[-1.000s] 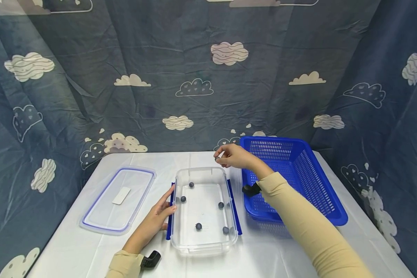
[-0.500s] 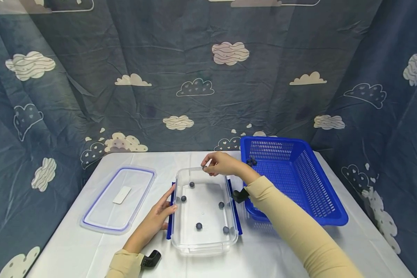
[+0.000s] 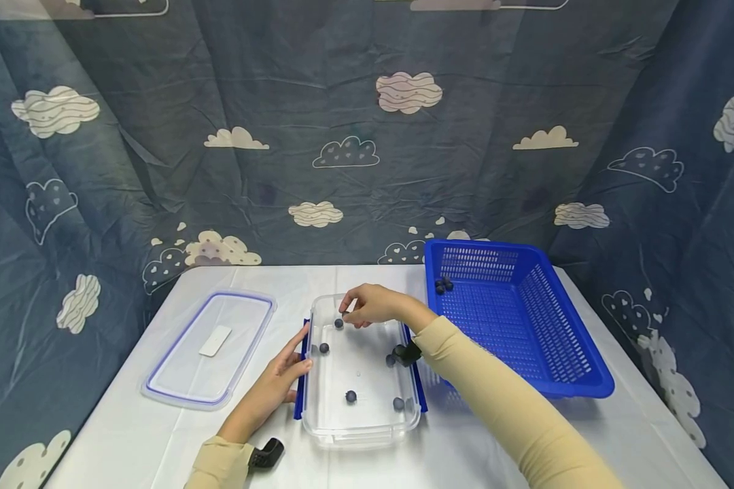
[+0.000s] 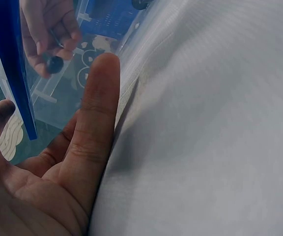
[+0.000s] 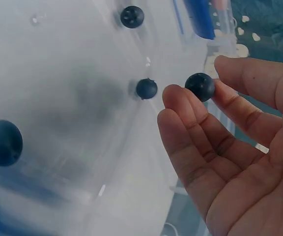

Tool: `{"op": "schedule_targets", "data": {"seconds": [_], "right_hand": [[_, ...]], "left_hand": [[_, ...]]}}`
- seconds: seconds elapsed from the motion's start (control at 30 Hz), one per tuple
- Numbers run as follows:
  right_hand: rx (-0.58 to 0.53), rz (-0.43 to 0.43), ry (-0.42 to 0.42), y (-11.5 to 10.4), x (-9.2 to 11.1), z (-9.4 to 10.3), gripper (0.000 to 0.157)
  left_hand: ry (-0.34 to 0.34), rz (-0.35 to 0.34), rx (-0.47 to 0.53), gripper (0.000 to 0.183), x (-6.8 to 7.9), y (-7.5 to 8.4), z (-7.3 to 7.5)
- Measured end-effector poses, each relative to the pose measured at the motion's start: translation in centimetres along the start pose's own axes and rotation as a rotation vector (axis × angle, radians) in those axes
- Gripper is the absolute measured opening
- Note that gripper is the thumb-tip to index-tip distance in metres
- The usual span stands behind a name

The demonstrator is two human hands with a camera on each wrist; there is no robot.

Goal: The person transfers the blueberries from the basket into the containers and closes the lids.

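Note:
My right hand (image 3: 372, 305) pinches a blueberry (image 5: 200, 87) over the far end of a clear plastic container (image 3: 359, 429). Only a sliver of that berry shows past the fingers in the head view. Several more blueberries (image 3: 351, 396) lie spread across the container floor; one (image 5: 146, 89) is just below the held berry. Along the container's left side my left hand (image 3: 273, 380) rests with its fingers extended, by the blue side latch (image 4: 14, 64).
A blue perforated basket (image 3: 563, 319) stands at the right, with several blueberries (image 3: 444, 284) in its far left corner. At the left a clear lid (image 3: 177, 380) with a blue seal lies flat on the white table (image 3: 134, 441). A cloud-print curtain (image 3: 318, 81) hangs behind.
My right hand has moved left and nearer, from beside the basket to over the container, still pinching the blueberry. My left hand stays in place.

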State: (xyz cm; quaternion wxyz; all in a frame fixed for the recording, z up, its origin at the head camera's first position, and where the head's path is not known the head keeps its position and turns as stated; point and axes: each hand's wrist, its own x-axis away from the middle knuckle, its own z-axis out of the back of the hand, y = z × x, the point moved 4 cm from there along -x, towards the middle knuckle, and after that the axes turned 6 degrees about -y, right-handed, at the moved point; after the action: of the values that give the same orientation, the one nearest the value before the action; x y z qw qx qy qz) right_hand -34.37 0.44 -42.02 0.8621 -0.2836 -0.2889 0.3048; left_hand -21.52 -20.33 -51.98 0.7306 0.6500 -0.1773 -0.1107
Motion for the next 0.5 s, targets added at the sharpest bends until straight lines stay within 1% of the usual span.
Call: {"op": "schedule_targets", "data": {"seconds": [0.23,0.5], "right_hand": [[-0.006,-0.027,-0.011,0.28,-0.46,-0.63,0.027],[0.017,-0.011,0.008,0.17,0.11,0.07,0.029]], "left_hand": [[0.001,0.003,-0.013,0.071,-0.1,0.09,-0.03],[0.009,0.007,-0.007,0.071,-0.11,-0.12,0.12]]}}
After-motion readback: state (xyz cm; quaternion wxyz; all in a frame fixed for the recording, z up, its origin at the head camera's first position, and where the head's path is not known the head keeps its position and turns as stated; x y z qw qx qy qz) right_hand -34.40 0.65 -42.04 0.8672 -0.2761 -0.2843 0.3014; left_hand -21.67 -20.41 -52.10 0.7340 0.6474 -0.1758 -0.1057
